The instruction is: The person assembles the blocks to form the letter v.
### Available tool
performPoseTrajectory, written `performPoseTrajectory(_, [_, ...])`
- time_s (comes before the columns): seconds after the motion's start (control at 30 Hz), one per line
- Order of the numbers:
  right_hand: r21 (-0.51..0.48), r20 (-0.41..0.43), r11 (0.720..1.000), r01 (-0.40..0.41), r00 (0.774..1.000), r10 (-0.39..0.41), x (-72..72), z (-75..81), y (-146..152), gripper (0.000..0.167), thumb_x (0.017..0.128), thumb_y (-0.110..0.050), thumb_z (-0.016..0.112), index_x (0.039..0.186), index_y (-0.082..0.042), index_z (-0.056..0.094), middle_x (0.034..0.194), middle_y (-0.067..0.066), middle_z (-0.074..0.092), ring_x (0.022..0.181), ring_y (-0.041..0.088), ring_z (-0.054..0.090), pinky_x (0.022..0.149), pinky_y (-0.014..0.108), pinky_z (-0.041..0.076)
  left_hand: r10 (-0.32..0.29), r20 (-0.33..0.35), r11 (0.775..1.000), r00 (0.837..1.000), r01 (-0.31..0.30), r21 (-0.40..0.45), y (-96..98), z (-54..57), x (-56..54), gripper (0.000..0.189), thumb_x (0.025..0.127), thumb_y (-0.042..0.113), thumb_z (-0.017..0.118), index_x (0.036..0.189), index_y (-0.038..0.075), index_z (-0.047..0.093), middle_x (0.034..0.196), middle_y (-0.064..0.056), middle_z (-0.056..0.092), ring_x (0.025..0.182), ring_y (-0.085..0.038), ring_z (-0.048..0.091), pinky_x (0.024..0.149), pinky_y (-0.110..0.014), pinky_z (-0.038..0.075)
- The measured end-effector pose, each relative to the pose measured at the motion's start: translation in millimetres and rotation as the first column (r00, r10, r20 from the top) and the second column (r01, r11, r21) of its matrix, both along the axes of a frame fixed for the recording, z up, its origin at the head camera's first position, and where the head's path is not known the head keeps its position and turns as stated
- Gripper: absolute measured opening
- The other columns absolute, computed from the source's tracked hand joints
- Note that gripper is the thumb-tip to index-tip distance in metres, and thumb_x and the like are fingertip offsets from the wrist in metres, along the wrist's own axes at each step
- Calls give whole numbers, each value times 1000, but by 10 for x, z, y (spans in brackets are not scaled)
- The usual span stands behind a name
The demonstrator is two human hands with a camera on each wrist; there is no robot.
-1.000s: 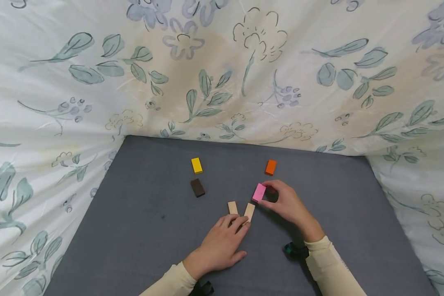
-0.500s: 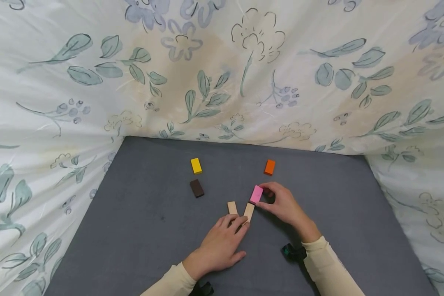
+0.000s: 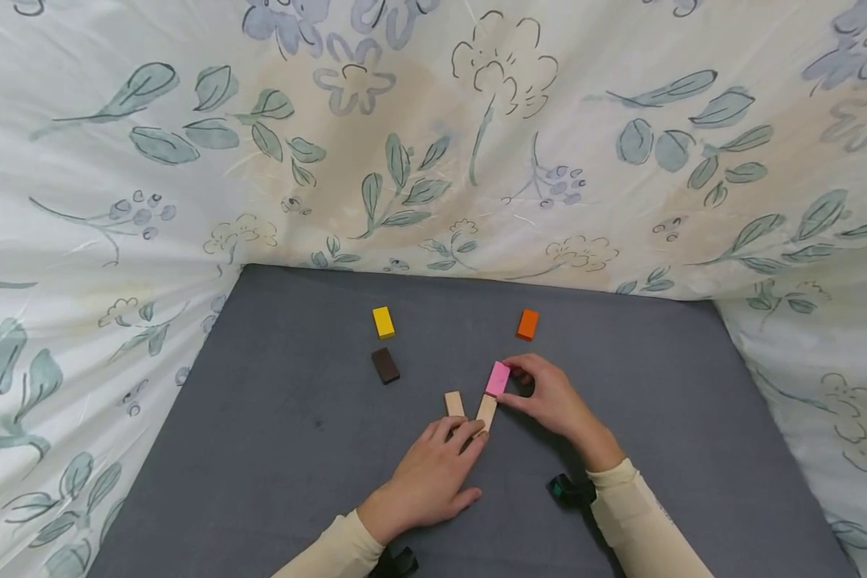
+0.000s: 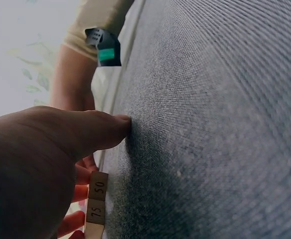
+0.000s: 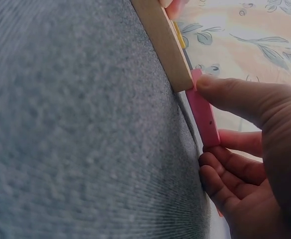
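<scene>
My right hand (image 3: 559, 405) pinches a pink block (image 3: 498, 379) between thumb and fingers. In the right wrist view, the end of the pink block (image 5: 203, 112) meets the end of a plain wooden block (image 5: 168, 45). My left hand (image 3: 429, 478) lies palm down, its fingertips on the near ends of two plain wooden blocks, the right one (image 3: 486, 411) and the left one (image 3: 453, 404), set in a V. In the left wrist view, the thumb of my left hand (image 4: 51, 149) touches the cloth, beyond it wooden faces (image 4: 98, 185) printed 50 and 75.
A yellow block (image 3: 384, 323) and a dark brown block (image 3: 386, 366) lie at the back left of the grey cloth (image 3: 274, 433). An orange block (image 3: 527, 325) lies behind my right hand. Flower-patterned fabric (image 3: 405, 144) hangs at the back and sides.
My right hand has brought the pink block slightly left, up to the far end of the right wooden block. The left hand stays in place.
</scene>
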State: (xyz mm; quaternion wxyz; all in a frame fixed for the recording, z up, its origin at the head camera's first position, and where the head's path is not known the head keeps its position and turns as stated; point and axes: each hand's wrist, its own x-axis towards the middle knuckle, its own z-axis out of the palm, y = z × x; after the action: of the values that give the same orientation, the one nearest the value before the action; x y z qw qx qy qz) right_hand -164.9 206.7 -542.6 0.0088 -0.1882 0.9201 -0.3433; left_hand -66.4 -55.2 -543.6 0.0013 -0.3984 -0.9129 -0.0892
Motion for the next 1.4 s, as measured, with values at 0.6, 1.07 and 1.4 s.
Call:
performPoseTrajectory(0.6, [-1,5,1000,-16,1000,16,7,-32,-7,57,88,-31,94,136,-9,73,124,5,69,104,22,62,91,49,56,3,-6,1000,1000,-3,-14,1,-22,12,73,99,57,76,156,16,58,163,-3,46,146,-25,43,119,-45,41])
performPoseTrajectory(1.07, [42,-1,998,-42,999,42,-18,-18,1,57,87,-18,93,139,-6,71,131,9,68,106,25,64,93,50,57,7,-1,1000,1000,-7,-24,6,-2,4,72,99,57,76,156,17,58,163,-3,46,146,-26,43,120,-45,41])
performPoseTrajectory(1.4, [33,-15,999,-43,999,43,4,-26,4,58,87,-10,92,140,-3,69,131,12,68,103,27,66,91,53,58,0,-13,1000,1000,0,-22,-7,-6,9,73,99,58,75,156,17,57,163,-3,46,146,-25,43,119,-45,41])
